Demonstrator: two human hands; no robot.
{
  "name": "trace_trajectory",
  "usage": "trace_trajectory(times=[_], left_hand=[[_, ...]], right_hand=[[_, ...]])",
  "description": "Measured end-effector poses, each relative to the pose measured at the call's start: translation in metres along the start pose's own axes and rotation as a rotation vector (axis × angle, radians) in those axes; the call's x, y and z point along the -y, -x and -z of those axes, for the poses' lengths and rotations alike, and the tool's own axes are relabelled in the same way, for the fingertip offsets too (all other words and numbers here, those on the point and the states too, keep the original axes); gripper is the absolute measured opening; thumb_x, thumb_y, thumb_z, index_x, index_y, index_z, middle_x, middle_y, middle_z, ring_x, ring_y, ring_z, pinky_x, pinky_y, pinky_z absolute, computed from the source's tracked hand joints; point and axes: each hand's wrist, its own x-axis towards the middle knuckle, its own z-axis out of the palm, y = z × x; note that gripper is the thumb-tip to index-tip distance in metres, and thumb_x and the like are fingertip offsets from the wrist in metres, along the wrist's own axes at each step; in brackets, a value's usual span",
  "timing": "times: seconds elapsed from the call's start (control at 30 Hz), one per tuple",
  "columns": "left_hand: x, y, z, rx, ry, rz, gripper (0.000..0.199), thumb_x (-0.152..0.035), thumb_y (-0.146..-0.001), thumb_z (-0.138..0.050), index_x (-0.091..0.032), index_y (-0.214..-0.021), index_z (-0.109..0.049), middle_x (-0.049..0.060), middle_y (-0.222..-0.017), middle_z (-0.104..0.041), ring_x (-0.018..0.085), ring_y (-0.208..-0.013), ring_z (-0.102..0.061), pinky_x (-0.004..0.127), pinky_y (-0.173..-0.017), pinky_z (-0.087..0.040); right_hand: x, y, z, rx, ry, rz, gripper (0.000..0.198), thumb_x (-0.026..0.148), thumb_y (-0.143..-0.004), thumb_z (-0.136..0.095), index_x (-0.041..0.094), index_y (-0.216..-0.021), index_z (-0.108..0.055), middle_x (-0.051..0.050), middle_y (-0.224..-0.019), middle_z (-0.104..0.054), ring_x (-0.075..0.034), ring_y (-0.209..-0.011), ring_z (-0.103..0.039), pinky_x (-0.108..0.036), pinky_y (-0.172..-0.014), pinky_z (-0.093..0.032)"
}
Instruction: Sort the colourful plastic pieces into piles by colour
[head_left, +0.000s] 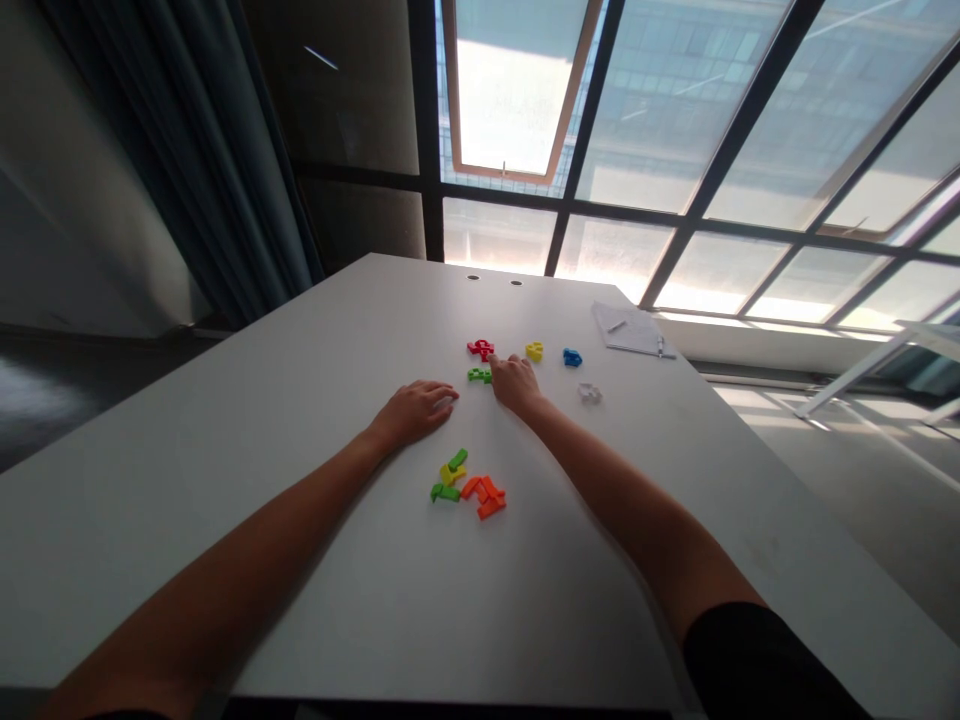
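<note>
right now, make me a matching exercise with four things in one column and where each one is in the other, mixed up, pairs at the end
Things
1. left hand
2. right hand
3. blue piece
4. orange pieces

Places
A. between the far yellow piece and the sheet of paper
B. lowest in the picture, beside green pieces
C. farthest left of the four
D. close to the red pieces

Pairs: 1-C, 2-D, 3-A, 4-B

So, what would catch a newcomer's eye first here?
The bright window beyond the far end of the white table probably wins. Next come the orange plastic pieces, nearer the viewer than the right hand, and the red piece beside that hand.
</note>
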Motion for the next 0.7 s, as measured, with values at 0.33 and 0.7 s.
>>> trace_trajectory(times=[0.33, 0.7], left_hand=[[-0.001, 0.000, -0.001, -0.016, 0.021, 0.012, 0.040, -0.044, -0.103, -0.053, -0.031, -0.128, -0.081, 0.005, -0.143, -0.077, 0.030, -0.131, -0.070, 0.048, -0.117, -0.054], [-0.001, 0.000, -0.001, -0.022, 0.015, 0.019, 0.040, -0.043, -0.101, -0.054, -0.031, -0.128, -0.081, 0.006, -0.142, -0.077, 0.031, -0.129, -0.071, 0.049, -0.115, -0.056]], right_hand=[[0.001, -0.006, 0.005, 0.041, -0.014, 0.146, 0.053, 0.014, -0.108, -0.049, 0.030, -0.156, -0.063, -0.013, -0.132, -0.080, -0.034, -0.127, -0.063, -0.047, -0.107, -0.040], [0.002, 0.001, 0.013, 0.038, 0.016, 0.129, 0.041, 0.031, -0.104, -0.069, 0.023, -0.144, -0.071, -0.016, -0.132, -0.078, -0.035, -0.128, -0.063, -0.047, -0.107, -0.044]])
